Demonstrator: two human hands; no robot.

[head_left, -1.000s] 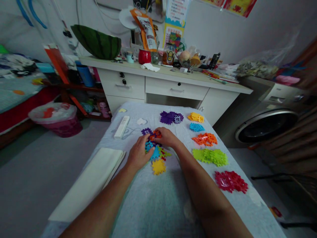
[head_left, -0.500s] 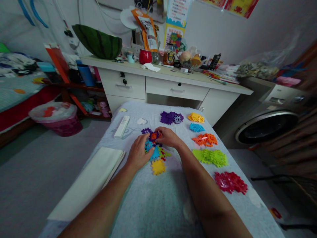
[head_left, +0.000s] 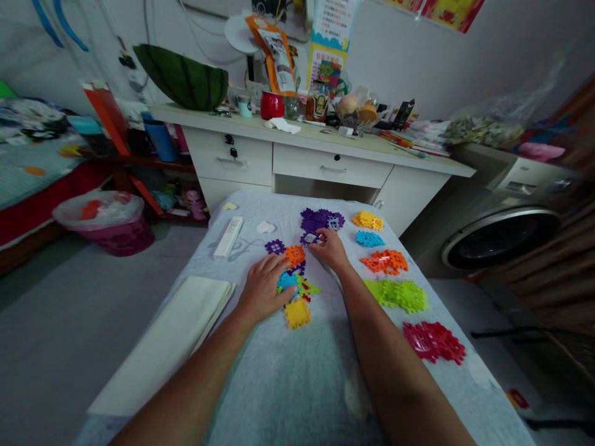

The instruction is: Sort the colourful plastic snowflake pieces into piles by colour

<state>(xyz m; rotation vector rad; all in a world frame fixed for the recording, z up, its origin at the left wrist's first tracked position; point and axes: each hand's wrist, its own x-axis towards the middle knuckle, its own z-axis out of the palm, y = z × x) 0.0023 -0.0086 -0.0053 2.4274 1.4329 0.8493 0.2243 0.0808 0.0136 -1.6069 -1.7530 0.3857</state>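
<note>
My right hand [head_left: 332,249] pinches a purple square building piece [head_left: 309,238] with an open middle, just in front of the purple pile [head_left: 320,218]. Over a small mixed pile lies my left hand [head_left: 267,282], fingers spread and palm down, partly covering blue pieces [head_left: 287,282]. An orange piece [head_left: 294,255] sits by its fingertips, with another purple piece [head_left: 275,246] beyond. Near the left thumb are a yellow square piece [head_left: 297,314] and a lime green piece [head_left: 307,287] with red bits. What lies under the left palm is hidden.
Along the table's right side lie piles of yellow [head_left: 367,220], blue [head_left: 369,239], orange [head_left: 385,262], lime green [head_left: 397,295] and red pieces [head_left: 434,342]. On the left are a white box [head_left: 229,238] and a folded cloth [head_left: 162,347]. A cluttered white desk [head_left: 325,161] stands behind.
My right hand has moved away from the mixed pile, up and right towards the purple pile, carrying a purple piece. The orange piece is now uncovered. My left hand has flattened over the blue pieces.
</note>
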